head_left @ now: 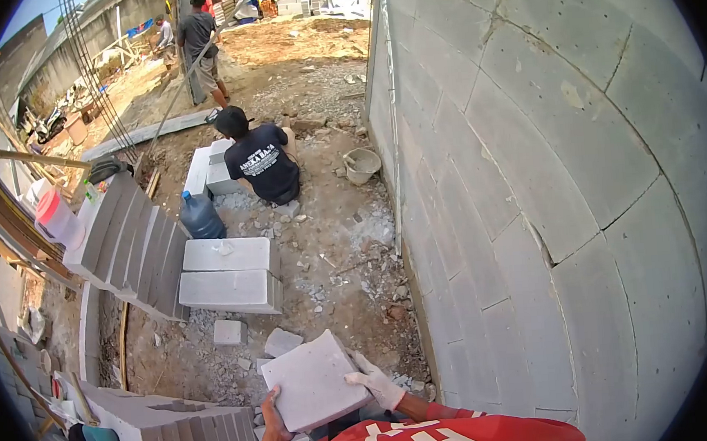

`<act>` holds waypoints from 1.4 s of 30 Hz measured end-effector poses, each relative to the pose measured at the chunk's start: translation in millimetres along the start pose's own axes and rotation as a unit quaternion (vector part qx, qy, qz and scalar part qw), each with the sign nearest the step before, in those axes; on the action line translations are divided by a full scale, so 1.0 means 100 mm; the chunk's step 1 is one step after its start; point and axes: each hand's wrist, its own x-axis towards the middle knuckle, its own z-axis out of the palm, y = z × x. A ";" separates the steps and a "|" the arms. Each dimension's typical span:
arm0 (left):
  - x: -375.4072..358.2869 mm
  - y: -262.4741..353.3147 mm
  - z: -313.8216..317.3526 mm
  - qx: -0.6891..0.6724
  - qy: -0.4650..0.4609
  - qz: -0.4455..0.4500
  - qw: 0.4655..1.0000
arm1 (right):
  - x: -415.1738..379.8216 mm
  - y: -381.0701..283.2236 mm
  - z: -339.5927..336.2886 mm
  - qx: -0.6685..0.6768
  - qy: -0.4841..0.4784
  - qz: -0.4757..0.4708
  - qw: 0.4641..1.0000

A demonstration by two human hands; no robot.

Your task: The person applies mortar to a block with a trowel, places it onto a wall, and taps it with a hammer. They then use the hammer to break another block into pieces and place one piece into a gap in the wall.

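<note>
A pale grey lightweight concrete block (315,379) is held up in front of my body, tilted, above the rubble. My bare left hand (273,413) grips its lower left edge, with fingers along the side. On the right edge is my right hand (375,381), in a white glove, closed on the same block. The undersides of both grips are hidden. Just beyond the held block, broken block pieces (282,341) lie on the ground.
A tall block wall (525,208) rises close on my right. Stacked blocks (227,288), a blue water jug (201,216) and a block partition (129,236) stand left. A seated person (266,163) and a bucket (361,166) are ahead. Low block work (180,433) is near my left.
</note>
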 end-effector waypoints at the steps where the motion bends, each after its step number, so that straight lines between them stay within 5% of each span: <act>1: 0.17 0.03 0.02 0.002 0.005 -0.003 1.000 | 0.15 -0.06 -0.05 -0.010 0.027 -0.012 1.000; 2: 0.33 0.06 0.04 0.003 0.010 -0.006 1.000 | 0.24 -0.28 -0.02 0.066 0.038 0.014 0.997; 7: 1.10 0.63 0.36 0.020 -0.049 0.021 0.998 | 1.23 -0.59 -0.40 0.017 0.170 -0.041 0.984; 12: 2.62 1.46 0.67 0.039 -0.036 0.077 0.996 | 2.52 -1.17 -1.00 -0.214 0.282 -0.115 0.928; 14: 3.06 1.56 0.87 0.318 0.058 0.064 0.944 | 2.71 -1.54 -1.16 -0.359 0.333 -0.106 0.866; 15: 3.33 1.66 1.01 0.431 0.025 0.113 0.895 | 2.86 -1.86 -1.20 -0.394 0.336 -0.069 0.853; 16: 3.39 1.84 1.44 0.426 -0.015 0.118 0.897 | 2.96 -2.14 -1.21 -0.479 0.342 -0.071 0.805; 18: 3.59 2.25 2.13 0.547 -0.120 0.173 0.810 | 3.14 -2.69 -1.18 -0.491 0.322 -0.057 0.807; 23: 4.55 2.64 3.09 0.628 -0.210 0.210 0.719 | 3.63 -3.50 -1.18 -0.568 0.313 -0.165 0.743; 32: 6.24 3.42 4.56 0.633 -0.372 0.227 0.640 | 4.71 -4.53 -1.72 -0.382 0.262 -0.151 0.873; 35: 7.08 3.79 5.04 0.667 -0.399 0.169 0.606 | 5.25 -4.97 -2.12 -0.463 0.174 -0.161 0.854; 37: 7.55 3.96 5.27 0.586 -0.528 0.100 0.606 | 5.68 -5.29 -2.35 -0.479 0.141 -0.167 0.850; 39: 7.87 4.01 5.33 0.550 -0.534 0.083 0.637 | 6.01 -5.78 -2.48 -0.394 0.077 -0.114 0.909; 41: 8.15 4.11 5.48 0.427 -0.473 0.064 0.768 | 6.41 -5.94 -2.76 -0.439 0.071 -0.179 0.878; 42: 8.20 4.14 5.56 0.406 -0.434 0.104 0.797 | 6.61 -6.04 -2.91 -0.284 0.077 -0.150 0.944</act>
